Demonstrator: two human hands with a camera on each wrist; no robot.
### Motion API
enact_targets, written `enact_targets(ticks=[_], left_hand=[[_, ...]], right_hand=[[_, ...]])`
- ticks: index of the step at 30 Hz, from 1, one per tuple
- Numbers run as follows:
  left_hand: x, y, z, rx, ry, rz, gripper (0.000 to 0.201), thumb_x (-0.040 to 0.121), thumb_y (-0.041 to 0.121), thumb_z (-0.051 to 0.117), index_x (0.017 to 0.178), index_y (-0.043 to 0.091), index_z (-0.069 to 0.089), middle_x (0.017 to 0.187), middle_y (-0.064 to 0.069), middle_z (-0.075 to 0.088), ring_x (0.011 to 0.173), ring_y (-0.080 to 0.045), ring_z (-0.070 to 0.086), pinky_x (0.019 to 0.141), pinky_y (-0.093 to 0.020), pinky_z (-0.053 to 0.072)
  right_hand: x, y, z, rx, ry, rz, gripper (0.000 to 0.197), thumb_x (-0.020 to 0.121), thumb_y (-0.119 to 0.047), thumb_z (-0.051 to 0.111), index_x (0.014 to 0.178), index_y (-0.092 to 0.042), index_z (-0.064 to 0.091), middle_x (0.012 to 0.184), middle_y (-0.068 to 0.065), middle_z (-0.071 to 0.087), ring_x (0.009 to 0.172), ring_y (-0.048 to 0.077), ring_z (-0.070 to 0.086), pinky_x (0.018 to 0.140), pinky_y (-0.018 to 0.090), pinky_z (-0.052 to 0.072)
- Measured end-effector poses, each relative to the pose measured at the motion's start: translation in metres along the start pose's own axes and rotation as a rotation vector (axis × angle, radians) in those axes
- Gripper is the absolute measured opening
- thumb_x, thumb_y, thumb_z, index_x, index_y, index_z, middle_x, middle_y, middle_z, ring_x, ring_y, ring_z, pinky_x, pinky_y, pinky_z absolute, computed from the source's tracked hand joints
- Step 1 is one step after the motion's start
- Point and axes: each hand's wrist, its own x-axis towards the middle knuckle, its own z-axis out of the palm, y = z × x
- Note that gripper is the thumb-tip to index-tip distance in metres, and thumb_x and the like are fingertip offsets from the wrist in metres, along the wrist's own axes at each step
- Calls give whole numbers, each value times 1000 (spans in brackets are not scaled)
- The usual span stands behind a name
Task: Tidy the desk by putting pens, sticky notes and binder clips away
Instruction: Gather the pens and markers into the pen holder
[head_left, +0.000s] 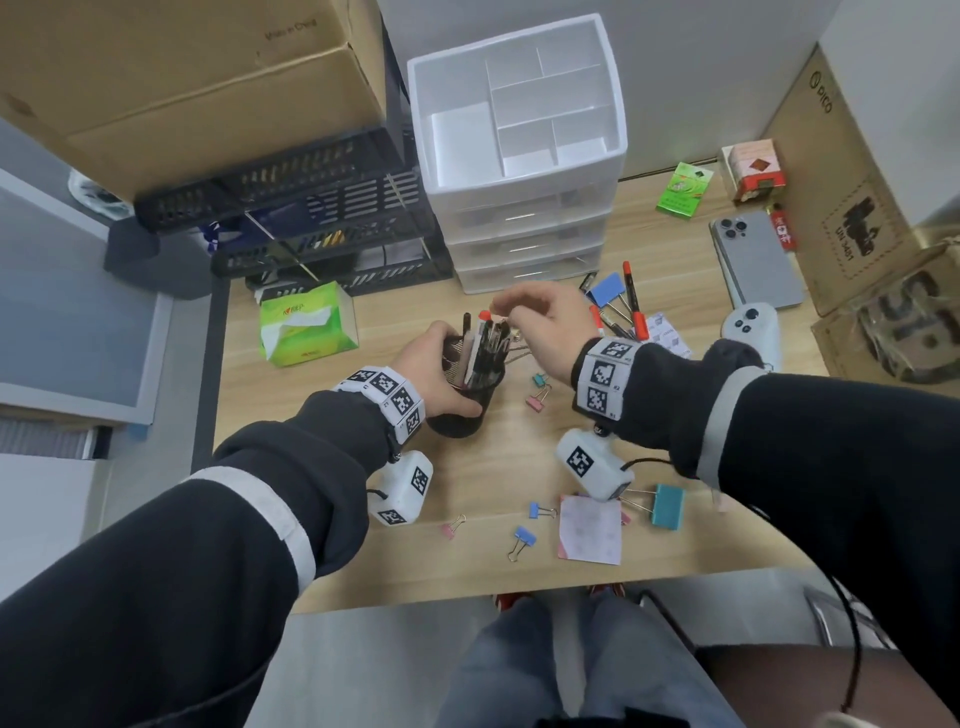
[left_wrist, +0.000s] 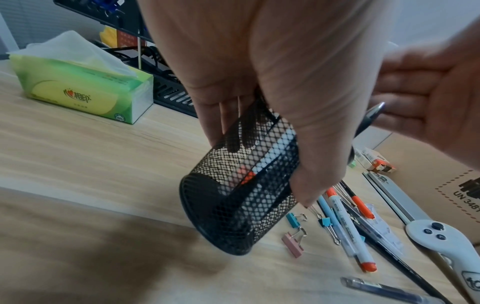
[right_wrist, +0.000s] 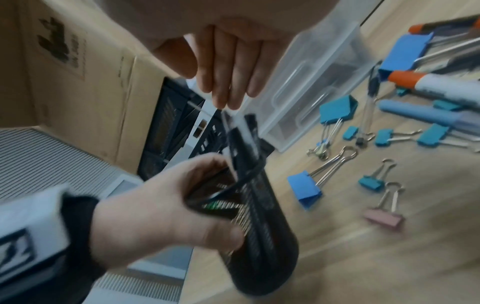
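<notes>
your left hand (head_left: 434, 364) grips pen cup (head_left: 470, 395) above counter (head_left: 311, 405); right hand (head_left: 545, 322) fingers together, pinching pen (right_wrist: 240, 125) in cup.

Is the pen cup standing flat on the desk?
No, the left hand holds the pen cup tilted above the desk.

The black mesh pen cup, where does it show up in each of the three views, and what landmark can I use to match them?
Head: the black mesh pen cup sits centre frame, gripped by the left hand.
Left wrist: centre, tilted, under the palm.
Right wrist: lower centre, blurred, held by the left hand.
Shared landmark: the pink binder clip on the desk just right of the cup.
</notes>
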Motion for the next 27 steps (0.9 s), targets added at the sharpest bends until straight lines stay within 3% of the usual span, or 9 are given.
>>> enact_targets(ticks=[4, 8, 11, 17, 22, 27], left_hand=[[0, -4, -1, 16, 2, -7, 96, 46, 39, 95, 126, 21, 45, 105, 8, 61, 95, -16, 62, 86, -33, 53], [1, -10, -3, 32, -4, -24, 98, 45, 40, 95, 127, 21, 45, 106, 7, 61, 96, -16, 61, 86, -34, 54], [2, -13, -2, 55, -18, -34, 100, 45, 42, 95, 129, 21, 45, 107, 6, 62, 96, -17, 62, 87, -36, 54], [5, -15, 6, 71, -48, -43, 103, 44, 43, 94, 130, 18, 44, 110, 2, 63, 98, -20, 62, 90, -39, 54], [9, -13, 11, 73, -70, -43, 102, 43, 43, 94, 129, 17, 45, 109, 2, 63, 98, -20, 62, 90, -40, 54], [11, -11, 17, 80, -79, -36, 103, 42, 45, 92, 130, 17, 45, 107, 3, 63, 96, -19, 63, 88, -38, 54]], right_hand=[[22, 22, -41, -82, 116, 144, 12, 87, -13, 60, 86, -24, 67, 84, -1, 73, 78, 18, 74, 78, 44, 62], [36, 63, -87, -286, 213, 333, 14, 88, -12, 56, 81, -20, 65, 86, 6, 72, 83, 26, 72, 80, 45, 61], [34, 82, -104, -467, 177, 410, 14, 92, -14, 54, 82, -16, 63, 93, 11, 70, 90, 32, 67, 84, 42, 57], [29, 106, -102, -715, 22, 429, 19, 81, -2, 56, 74, -20, 59, 96, 9, 70, 90, 29, 65, 84, 40, 57], [29, 118, -94, -982, -108, 470, 20, 80, -7, 65, 98, -16, 62, 92, 6, 62, 81, 24, 62, 77, 34, 57], [24, 122, -91, -1169, -127, 394, 17, 85, -10, 62, 99, -18, 60, 81, 3, 58, 75, 23, 59, 67, 31, 51]])
